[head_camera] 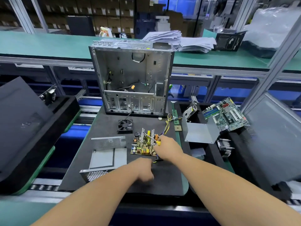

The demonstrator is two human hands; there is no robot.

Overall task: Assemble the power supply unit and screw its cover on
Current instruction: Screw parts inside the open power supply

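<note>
The power supply's circuit board (pixel 143 144) lies bare on the dark mat, its yellow and black wires trailing off to the upper right. Left of it sits the open metal supply housing (pixel 104 158) with perforated walls. The bent metal cover (pixel 201 132) rests on the right-hand tray. A black fan (pixel 125 126) lies behind the board. My right hand (pixel 167 148) grips a yellow-handled screwdriver (pixel 152 138) whose shaft slants over the board. My left hand (pixel 144 168) is curled just in front of the board, near a dark cable end; whether it holds anything is hidden.
An empty computer case (pixel 132 79) stands open behind the mat. A motherboard (pixel 226 114), a hard drive (pixel 190 110) and a heatsink (pixel 225 145) lie in the black tray at right. A dark side panel (pixel 24 121) leans at left. Paper stacks (pixel 179 40) sit on the green shelf.
</note>
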